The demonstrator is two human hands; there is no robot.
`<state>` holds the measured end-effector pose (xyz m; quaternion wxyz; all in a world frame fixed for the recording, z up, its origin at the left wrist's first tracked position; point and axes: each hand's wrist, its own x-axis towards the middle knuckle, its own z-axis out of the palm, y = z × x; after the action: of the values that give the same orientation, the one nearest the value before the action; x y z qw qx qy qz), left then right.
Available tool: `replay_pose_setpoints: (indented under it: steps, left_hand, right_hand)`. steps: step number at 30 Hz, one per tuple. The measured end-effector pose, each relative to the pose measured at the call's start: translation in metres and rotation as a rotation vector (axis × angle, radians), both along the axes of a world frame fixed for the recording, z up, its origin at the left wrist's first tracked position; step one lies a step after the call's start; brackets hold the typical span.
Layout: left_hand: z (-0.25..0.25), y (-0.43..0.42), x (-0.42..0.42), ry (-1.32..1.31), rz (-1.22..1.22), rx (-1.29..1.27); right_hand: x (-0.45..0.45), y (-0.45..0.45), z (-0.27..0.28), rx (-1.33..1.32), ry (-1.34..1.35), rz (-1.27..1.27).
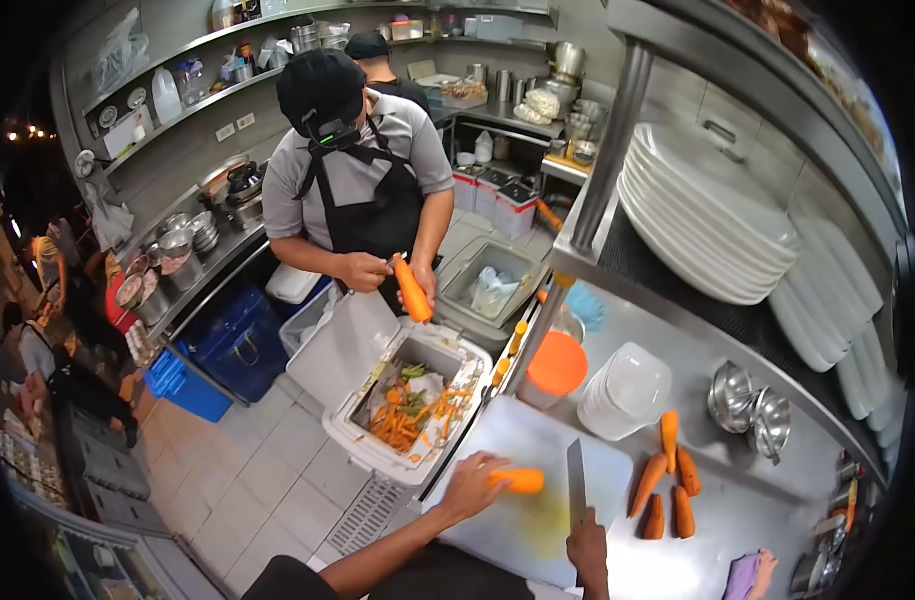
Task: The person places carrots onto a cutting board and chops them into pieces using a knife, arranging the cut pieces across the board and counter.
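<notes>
My left hand [474, 487] rests at the left end of a peeled carrot [520, 481] on the white cutting board [487, 430], its fingers bent over that end. To the right, my right hand [586, 545] is wrapped round the handle of a knife [576, 480]. The blade points away from me, over the board's right part, apart from the carrot. Beside the board on the steel counter lie several carrots [685, 512], one of them peeled [669, 440]. Yellow-orange stains mark the board near the knife.
Across from me a co-worker [352, 190] holds another carrot [413, 292] over an open bin [342, 432] of peelings. Behind the board stand an orange-lidded container [556, 363] and white containers [627, 390]. Metal bowls [749, 410] sit under a plate shelf [717, 320].
</notes>
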<state>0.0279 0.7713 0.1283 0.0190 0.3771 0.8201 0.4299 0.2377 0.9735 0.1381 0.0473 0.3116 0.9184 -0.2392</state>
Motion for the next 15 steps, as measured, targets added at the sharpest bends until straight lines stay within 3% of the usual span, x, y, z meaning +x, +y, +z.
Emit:
replay_pose_setpoints:
  steps: [2, 5, 6, 7, 10, 12, 13, 15]
  left_hand:
    - [-0.008, -0.022, -0.013, 0.024, 0.052, 0.024]
    - [-0.013, -0.061, -0.016, -0.07, 0.145, 0.073]
    - [-0.018, -0.068, -0.02, -0.077, 0.132, 0.079]
    - [-0.024, -0.076, -0.022, -0.077, 0.178, 0.054]
    - [-0.031, -0.083, -0.019, -0.065, 0.239, 0.053]
    - [-0.031, -0.069, -0.015, -0.079, 0.185, 0.12]
    - [-0.027, -0.059, -0.014, -0.09, 0.169, 0.07]
    - [-0.018, -0.039, -0.014, -0.082, 0.066, 0.166]
  right_hand:
    - [-0.003, -0.01, 0.025, -0.023, -0.001, -0.126]
    - [0.02, 0.005, -0.045, 0.067, -0.136, 0.032]
    - [-0.004, -0.011, 0.004, -0.31, -0.24, -0.277]
    - [-0.006, -0.012, 0.001, -0.31, -0.248, -0.292]
    - [0.006, -0.012, -0.057, 0.121, -0.076, 0.009]
    - [-0.001, -0.026, -0.025, 0.058, -0.016, -0.014]
    - [0.009, -0.023, -0.028, 0.106, 0.164, 0.157]
    - [-0.021, -0.054, 0.033, -0.072, 0.077, -0.166]
